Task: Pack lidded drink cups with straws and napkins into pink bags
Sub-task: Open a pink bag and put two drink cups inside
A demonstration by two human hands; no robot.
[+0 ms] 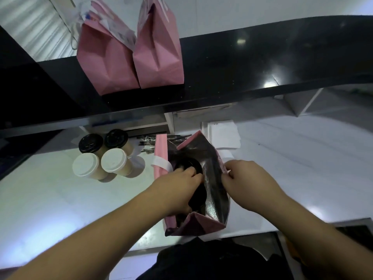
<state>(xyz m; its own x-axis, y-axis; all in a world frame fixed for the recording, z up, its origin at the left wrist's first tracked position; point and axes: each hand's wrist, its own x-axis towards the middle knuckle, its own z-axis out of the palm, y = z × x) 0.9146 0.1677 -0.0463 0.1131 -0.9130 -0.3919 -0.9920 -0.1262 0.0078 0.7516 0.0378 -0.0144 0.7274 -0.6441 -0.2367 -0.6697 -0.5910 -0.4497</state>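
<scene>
An open pink bag (pixel 161 146) with a dark shiny lining stands on the white counter in front of me. My left hand (pixel 177 188) reaches down into it and grips a black-lidded cup (pixel 191 164); a second black lid shows lower in the bag. My right hand (pixel 246 180) pinches the bag's right rim and holds it open. To the left stand two black-lidded cups (pixel 90 143) and two white-lidded cups (pixel 85 165). Wrapped black straws (pixel 149 141) lie behind the bag. White napkins (pixel 224 134) sit to its far right.
Two filled pink bags (pixel 109 63) (pixel 159 57) stand on the raised black shelf (pixel 262 63) at the back. The white counter (pixel 302 158) stretches to the right. A dark object sits at the counter's near right edge.
</scene>
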